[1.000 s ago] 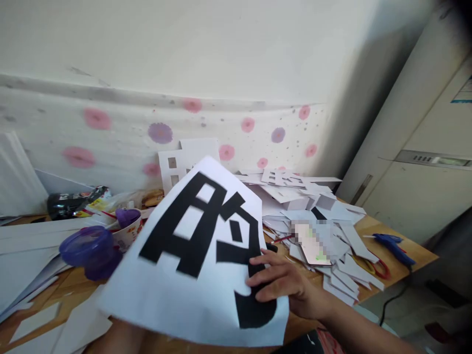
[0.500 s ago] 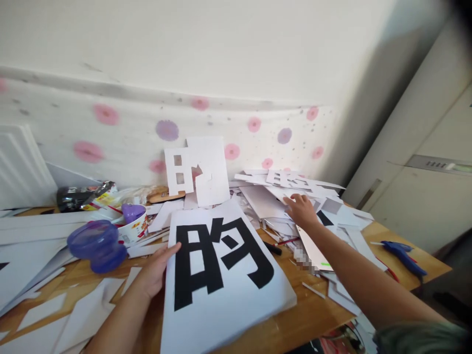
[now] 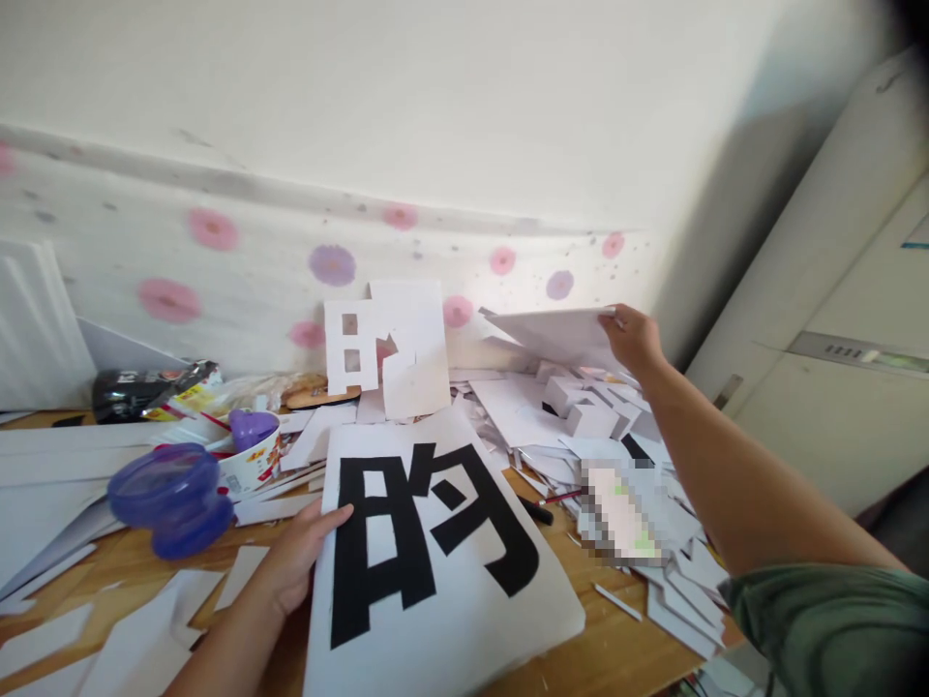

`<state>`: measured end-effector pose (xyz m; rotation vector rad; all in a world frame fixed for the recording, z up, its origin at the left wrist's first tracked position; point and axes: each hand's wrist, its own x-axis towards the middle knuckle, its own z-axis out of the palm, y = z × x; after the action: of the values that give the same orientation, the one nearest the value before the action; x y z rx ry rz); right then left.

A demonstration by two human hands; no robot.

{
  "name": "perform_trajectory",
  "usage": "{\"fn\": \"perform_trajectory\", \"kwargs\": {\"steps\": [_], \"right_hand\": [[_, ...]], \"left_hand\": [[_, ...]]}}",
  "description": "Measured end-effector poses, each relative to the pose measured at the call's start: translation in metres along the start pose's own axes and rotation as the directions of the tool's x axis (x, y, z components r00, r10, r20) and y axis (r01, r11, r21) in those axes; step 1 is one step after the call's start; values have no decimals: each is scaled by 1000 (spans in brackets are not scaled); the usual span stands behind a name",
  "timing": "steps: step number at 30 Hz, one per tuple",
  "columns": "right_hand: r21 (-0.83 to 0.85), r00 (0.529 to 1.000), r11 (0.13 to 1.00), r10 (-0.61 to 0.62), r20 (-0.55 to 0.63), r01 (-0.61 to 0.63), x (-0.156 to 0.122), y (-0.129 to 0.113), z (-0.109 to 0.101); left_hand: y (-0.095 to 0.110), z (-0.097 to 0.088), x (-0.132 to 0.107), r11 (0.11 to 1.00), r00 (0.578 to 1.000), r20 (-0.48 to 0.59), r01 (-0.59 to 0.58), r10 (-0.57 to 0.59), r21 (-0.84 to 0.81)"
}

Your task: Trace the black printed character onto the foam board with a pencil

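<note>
A large white board [image 3: 435, 581] printed with a big black character lies flat on the wooden table in front of me. My left hand [image 3: 297, 557] grips its left edge, thumb lying on top. My right hand [image 3: 633, 334] reaches to the back right and is closed on the edge of a white foam sheet [image 3: 555, 331], lifted off a heap of white cut-out pieces [image 3: 573, 416].
A purple plastic container [image 3: 170, 494] and a paper cup [image 3: 251, 455] sit at the left among white board strips. Cut white boards [image 3: 392, 339] lean on the flowered wall. A pen [image 3: 537, 510] lies right of the printed board. A pale cabinet [image 3: 820, 319] stands at the right.
The printed board came down from tilted in the air to flat on the table. My right hand left it, reached to the back pile and has raised a white sheet.
</note>
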<state>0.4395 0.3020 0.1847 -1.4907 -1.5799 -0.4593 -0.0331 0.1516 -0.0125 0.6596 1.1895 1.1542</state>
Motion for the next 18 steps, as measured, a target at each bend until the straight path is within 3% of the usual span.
{"fn": "perform_trajectory", "kwargs": {"steps": [6, 8, 11, 13, 14, 16, 18], "right_hand": [[300, 980, 952, -4, -198, 64, 9, -46, -85], [573, 938, 794, 7, -347, 206, -2, -64, -112], [760, 928, 577, 10, -374, 299, -41, -82, -130], [812, 988, 567, -28, -152, 141, -83, -82, -126], [834, 994, 541, -65, -85, 107, -108, -79, -119], [857, 984, 515, -137, 115, -29, -163, -69, -101], [820, 931, 528, -136, 338, -221, -219, -57, -82]], "left_hand": [[4, -2, -2, 1000, 1000, 23, 8, -8, -10], [6, -1, -4, 1000, 1000, 21, 2, -2, 15], [8, 1, -9, 998, 1000, 10, -28, 27, 47], [7, 2, -13, 997, 999, 1, -43, 42, 61], [6, 2, -15, 996, 999, -1, -49, 49, 69], [4, 1, -18, 994, 998, -2, -60, 61, 91], [3, -2, -21, 990, 997, -8, -73, 74, 118]]}}
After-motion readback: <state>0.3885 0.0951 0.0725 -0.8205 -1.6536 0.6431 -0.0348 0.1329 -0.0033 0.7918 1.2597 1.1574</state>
